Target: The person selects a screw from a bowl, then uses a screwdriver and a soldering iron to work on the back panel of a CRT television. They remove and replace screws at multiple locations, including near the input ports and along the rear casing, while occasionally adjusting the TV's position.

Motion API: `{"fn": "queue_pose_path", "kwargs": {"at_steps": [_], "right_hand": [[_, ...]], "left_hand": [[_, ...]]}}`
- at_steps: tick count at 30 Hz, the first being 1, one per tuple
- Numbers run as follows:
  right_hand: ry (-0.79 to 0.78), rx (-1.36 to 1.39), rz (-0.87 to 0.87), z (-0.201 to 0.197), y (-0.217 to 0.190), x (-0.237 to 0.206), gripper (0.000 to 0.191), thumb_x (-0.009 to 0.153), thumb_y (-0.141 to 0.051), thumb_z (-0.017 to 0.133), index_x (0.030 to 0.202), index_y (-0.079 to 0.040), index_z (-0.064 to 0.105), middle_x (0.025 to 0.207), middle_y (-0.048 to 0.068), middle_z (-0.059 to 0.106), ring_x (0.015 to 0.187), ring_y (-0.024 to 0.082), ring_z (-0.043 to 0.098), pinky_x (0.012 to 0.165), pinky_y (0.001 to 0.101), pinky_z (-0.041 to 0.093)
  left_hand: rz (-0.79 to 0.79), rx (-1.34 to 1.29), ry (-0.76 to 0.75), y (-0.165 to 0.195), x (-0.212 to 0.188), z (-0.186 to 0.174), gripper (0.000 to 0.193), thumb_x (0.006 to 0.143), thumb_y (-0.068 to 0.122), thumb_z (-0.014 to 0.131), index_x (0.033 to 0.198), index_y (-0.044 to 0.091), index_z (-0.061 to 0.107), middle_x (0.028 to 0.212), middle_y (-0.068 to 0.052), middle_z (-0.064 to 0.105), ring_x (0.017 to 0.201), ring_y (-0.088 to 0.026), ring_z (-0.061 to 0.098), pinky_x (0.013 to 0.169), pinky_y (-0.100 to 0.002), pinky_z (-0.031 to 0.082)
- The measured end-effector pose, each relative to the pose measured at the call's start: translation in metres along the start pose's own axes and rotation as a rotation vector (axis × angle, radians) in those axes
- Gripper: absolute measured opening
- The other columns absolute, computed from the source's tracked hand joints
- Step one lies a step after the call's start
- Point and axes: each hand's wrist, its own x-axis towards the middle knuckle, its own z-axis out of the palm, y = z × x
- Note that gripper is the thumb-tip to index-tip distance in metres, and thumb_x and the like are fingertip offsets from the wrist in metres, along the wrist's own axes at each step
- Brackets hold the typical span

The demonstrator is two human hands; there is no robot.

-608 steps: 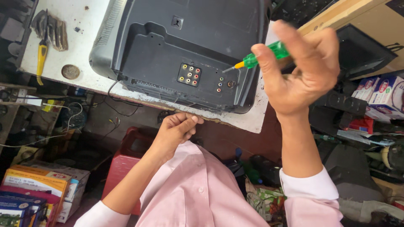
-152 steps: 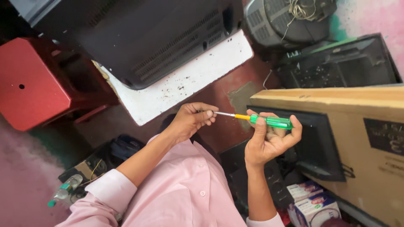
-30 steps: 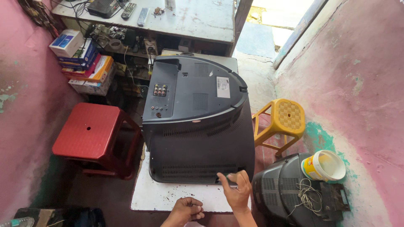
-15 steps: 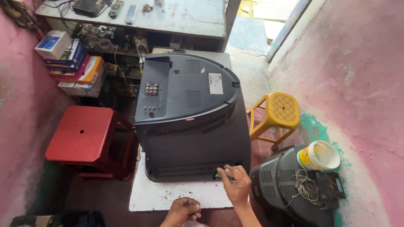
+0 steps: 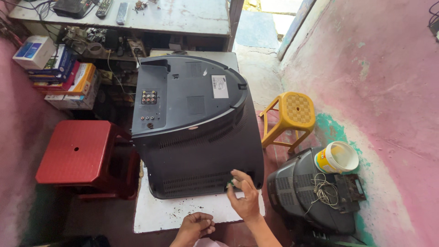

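A red plastic stool (image 5: 75, 153) is standing at the far left, beside the low white table (image 5: 157, 212). The left hand (image 5: 197, 226) is hovering just over the near edge of that table, its fingers curling loosely inward into a half fist; whether anything is lying inside it I cannot tell. Just to its right, the right hand (image 5: 243, 194) is reaching forward with the wrist bent up, fingers pinching together on a small green-handled screwdriver (image 5: 230, 184), of which only a sliver is showing. The tool's tip is pressing at the lower right corner of the dark grey television (image 5: 192, 123), which is lying face down on the table with its back casing upward. Farther right, a yellow stool (image 5: 292, 112) is standing near a smaller grey television shell (image 5: 297, 190) carrying a white tub (image 5: 337, 158).
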Motion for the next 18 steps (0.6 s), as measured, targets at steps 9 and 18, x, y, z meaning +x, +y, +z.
{"fn": "queue_pose_path", "kwargs": {"at_steps": [9, 18], "right_hand": [[-0.014, -0.026, 0.020, -0.002, 0.001, 0.005, 0.020, 0.078, -0.002, 0.078, 0.088, 0.002, 0.061, 0.094, 0.017, 0.066, 0.078, 0.028, 0.068, 0.066, 0.0324, 0.057], [-0.038, -0.003, 0.049, -0.006, -0.001, 0.007, 0.021, 0.075, -0.001, 0.081, 0.085, 0.000, 0.063, 0.093, 0.016, 0.068, 0.077, 0.027, 0.071, 0.066, 0.0313, 0.059]], "left_hand": [[-0.013, 0.052, 0.032, 0.003, -0.005, 0.000, 0.014, 0.089, -0.001, 0.070, 0.101, -0.008, 0.071, 0.087, -0.016, 0.075, 0.072, -0.023, 0.072, 0.067, -0.034, 0.060], [0.008, 0.145, 0.040, 0.014, -0.011, 0.014, 0.010, 0.090, 0.005, 0.073, 0.092, -0.004, 0.072, 0.081, -0.011, 0.074, 0.065, -0.017, 0.068, 0.060, -0.029, 0.055]]}}
